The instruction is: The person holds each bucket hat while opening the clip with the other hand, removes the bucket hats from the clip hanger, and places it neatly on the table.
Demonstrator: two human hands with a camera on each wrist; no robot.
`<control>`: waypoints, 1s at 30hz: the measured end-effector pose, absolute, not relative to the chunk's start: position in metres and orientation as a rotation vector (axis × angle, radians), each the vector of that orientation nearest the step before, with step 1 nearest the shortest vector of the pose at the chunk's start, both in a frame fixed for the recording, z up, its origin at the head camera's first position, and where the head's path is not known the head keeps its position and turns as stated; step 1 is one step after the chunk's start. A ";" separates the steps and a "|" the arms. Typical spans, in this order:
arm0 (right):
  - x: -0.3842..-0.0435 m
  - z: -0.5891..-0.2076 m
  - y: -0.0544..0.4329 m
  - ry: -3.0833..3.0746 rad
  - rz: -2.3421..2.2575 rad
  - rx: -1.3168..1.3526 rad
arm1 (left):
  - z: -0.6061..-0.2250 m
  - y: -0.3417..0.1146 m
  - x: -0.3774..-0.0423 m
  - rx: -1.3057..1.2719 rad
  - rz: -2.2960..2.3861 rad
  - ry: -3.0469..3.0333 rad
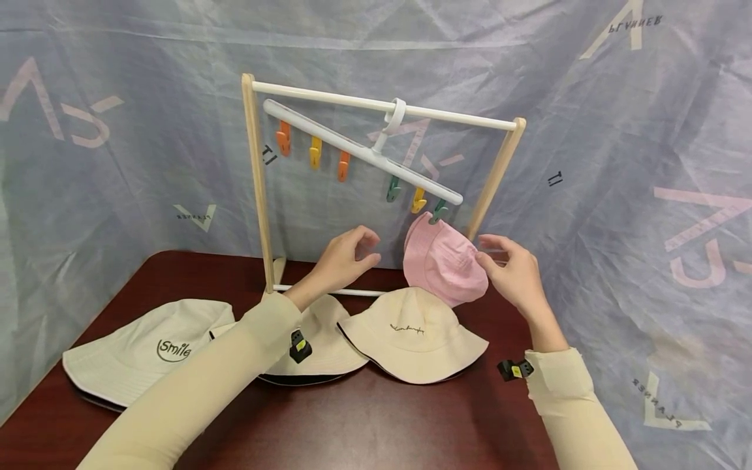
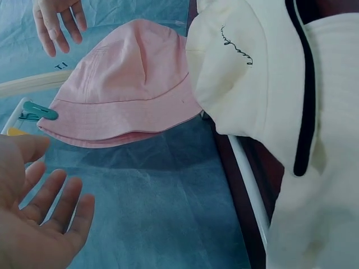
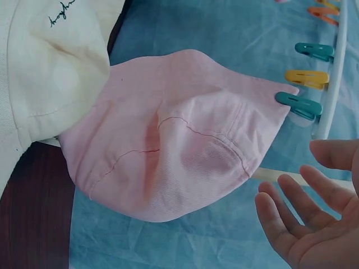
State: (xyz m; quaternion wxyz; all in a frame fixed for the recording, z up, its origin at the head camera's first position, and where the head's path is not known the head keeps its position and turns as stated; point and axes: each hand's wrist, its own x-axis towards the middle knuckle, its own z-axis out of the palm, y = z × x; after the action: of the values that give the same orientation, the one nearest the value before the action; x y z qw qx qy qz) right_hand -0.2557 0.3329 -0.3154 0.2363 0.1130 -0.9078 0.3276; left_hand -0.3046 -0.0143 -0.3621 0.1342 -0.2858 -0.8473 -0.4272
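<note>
A pink bucket hat hangs by its brim from the green clip at the low right end of a white hanger. My right hand is beside the hat's right side, fingers loosely bent, with nothing in it. To the hat's left is my left hand, its fingers relaxed and apart from the hat. In the left wrist view, that hand is below the hat's brim, palm showing. The hanger tilts down to the right and hooks over the rack's top bar.
Cream bucket hats lie on the dark red table: one with script, another partly behind my left sleeve, and one marked "Smile" at left. Orange clips, yellow clips and another green clip hang unused. Grey cloth stands behind.
</note>
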 end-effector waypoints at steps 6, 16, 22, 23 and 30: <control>-0.259 -0.316 0.337 -2.497 0.920 0.309 | -0.357 -0.005 -0.313 -0.837 -1.308 -2.449; -0.264 -0.312 0.332 -2.478 0.977 0.335 | -0.352 0.008 -0.326 -0.815 -1.396 -2.432; -0.268 -0.311 0.328 -2.460 0.994 0.366 | -0.354 0.019 -0.336 -0.794 -1.424 -2.435; -0.268 -0.311 0.328 -2.459 0.992 0.368 | -0.355 0.021 -0.338 -0.788 -1.427 -2.440; -0.268 -0.308 0.326 -2.454 1.012 0.366 | -0.357 0.038 -0.347 -0.753 -1.464 -2.428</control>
State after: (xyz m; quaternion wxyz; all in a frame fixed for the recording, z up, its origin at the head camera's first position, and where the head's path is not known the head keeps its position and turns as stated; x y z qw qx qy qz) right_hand -0.2676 0.3257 -0.3082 0.2291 0.1329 -0.8915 0.3675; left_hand -0.3473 0.0383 -0.3575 0.1039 -0.2553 -0.8232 -0.4964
